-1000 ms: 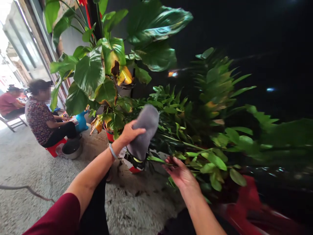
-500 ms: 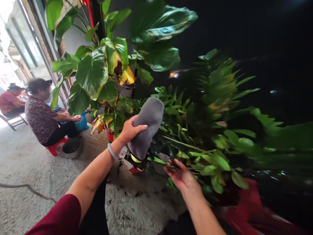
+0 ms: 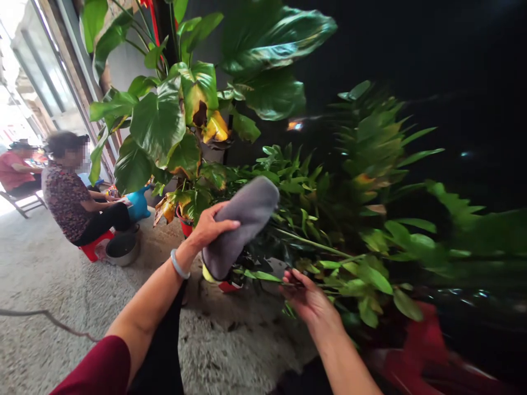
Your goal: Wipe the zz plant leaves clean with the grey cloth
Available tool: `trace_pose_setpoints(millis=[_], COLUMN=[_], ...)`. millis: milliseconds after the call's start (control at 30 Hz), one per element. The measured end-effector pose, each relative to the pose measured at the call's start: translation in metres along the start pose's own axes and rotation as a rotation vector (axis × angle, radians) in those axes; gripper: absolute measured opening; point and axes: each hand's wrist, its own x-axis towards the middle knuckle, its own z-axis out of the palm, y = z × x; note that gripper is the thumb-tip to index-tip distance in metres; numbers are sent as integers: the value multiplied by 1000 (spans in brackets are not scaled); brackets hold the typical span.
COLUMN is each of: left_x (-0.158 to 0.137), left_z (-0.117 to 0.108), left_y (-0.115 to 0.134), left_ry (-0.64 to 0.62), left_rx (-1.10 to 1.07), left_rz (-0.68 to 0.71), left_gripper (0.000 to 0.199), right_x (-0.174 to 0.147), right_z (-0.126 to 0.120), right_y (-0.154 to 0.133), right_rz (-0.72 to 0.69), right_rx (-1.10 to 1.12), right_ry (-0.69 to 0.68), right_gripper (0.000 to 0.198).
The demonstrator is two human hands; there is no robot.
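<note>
A grey, soft-looking insole (image 3: pixel 242 225) is gripped in my left hand (image 3: pixel 209 227), the thumb lying across its top face. It tilts up to the right, and a bit of yellow-green (image 3: pixel 209 274) shows beneath its lower end. My right hand (image 3: pixel 308 296) is to the right and lower, palm partly up, its fingers curled inward with the tips close together. A leafy green stem (image 3: pixel 263 276) runs right by those fingertips; what they hold, if anything, I cannot make out. The two hands are apart.
Broad-leaved potted plants (image 3: pixel 158 120) rise ahead, with leafy stems (image 3: pixel 370 274) spreading right. A red-and-white pot (image 3: pixel 230 286) stands below the insole. At left a person (image 3: pixel 68 192) sits on a red stool (image 3: pixel 96 247) beside a grey basin (image 3: pixel 122 249). A hose (image 3: pixel 45 315) crosses the concrete floor.
My left hand has shifted left and slightly down, tipping the insole more to the right. The fingertips of my right hand have drawn closer together.
</note>
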Motion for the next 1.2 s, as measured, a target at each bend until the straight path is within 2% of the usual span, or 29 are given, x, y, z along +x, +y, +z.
trace_pose_setpoints(millis=[67, 100, 167, 233, 300, 333, 400, 500, 567, 633, 700, 800, 867, 900, 967, 1067, 1133, 1200], left_x=[12, 12, -1, -23, -40, -44, -37, -5, 14, 19, 5, -32, -49, -51, -43, -10, 8, 11], left_z=[9, 13, 19, 18, 10, 5, -5, -12, -7, 3, 12, 13, 5, -1, -14, -30, -36, -38], left_y=[-11, -21, -44, -60, -60, -53, -29, 5, 9, -5, -29, -54, -49, -39, -15, 13, 10, -12], left_ry=[78, 58, -101, -333, -483, -489, -383, -100, 50, 88, -32, -371, -498, -495, -359, -26, 159, 257], left_rx=[37, 99, 263, 368, 346, 298, 170, 8, -20, 56, 215, 363, 313, 262, 155, 61, 94, 200], left_rz=[55, 42, -51, -187, -282, -298, -256, -65, 41, 47, -37, -202, -266, -273, -227, -62, 24, 1], left_gripper=[60, 59, 55, 52, 51, 51, 55, 59, 60, 59, 56, 48, 47, 48, 54, 56, 50, 43], right_x=[-1, -1, 0, 1, 2, 2, 1, -3, -5, -5, -5, -4, -3, -3, -5, -8, -10, -12], right_z=[3, 4, 6, 6, 5, 4, 2, 1, 3, 6, 9, 11, 10, 9, 8, 8, 9, 11], right_y=[-1, 0, 1, 2, 3, 2, 1, -1, -1, 0, 2, 4, 5, 5, 4, 2, 1, 1], right_rz=[-16, -15, 1, 12, 18, 21, 20, -9, -45, -71, -71, -39, -22, -20, -25, -50, -70, -79], right_rx=[10, 9, 1, 1, 8, 9, 5, 0, 12, 24, 17, 2, 9, 15, 20, 1, -9, -14], right_ry=[21, 35, 57, 64, 60, 56, 32, -22, -53, -68, -80, -70, -59, -58, -62, -55, -43, -27], right_gripper=[18, 18, 17, 16, 16, 16, 16, 19, 23, 25, 25, 24, 23, 23, 22, 26, 29, 29])
